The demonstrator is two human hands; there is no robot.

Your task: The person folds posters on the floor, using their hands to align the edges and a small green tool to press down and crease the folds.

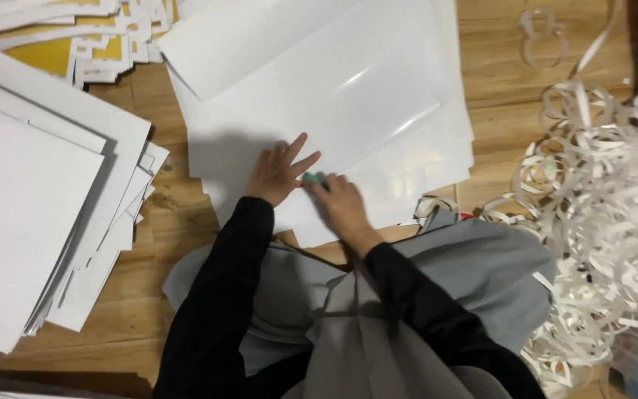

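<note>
My left hand [278,171] lies flat with fingers spread on a stack of glossy white sheets [348,96] on the wooden floor. My right hand [342,205] sits just right of it, closed around a small teal tool [313,179] whose tip shows between the two hands. Both arms wear black sleeves. What the teal tool is exactly I cannot tell; most of it is hidden in my fist.
A big pile of white sheets [31,199] lies at the left. Yellow-and-white cut sheets [75,37] are at the top left. A heap of curled white paper strips [607,222] fills the right side. Grey cloth [474,273] covers my lap.
</note>
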